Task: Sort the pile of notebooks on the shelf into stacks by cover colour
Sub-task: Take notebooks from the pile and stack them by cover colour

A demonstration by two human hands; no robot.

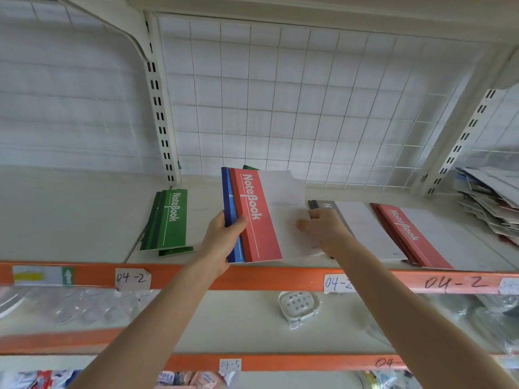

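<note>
Left hand (pixel 222 237) grips the notebook pile (pixel 262 220) at its spine; right hand (pixel 324 228) pinches its edge.

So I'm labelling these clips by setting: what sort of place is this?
Probably a shop or stockroom: slotted metal shelving with a wire grid back, orange shelf edges carrying handwritten labels like 04-2, and wrapped goods below.
</note>
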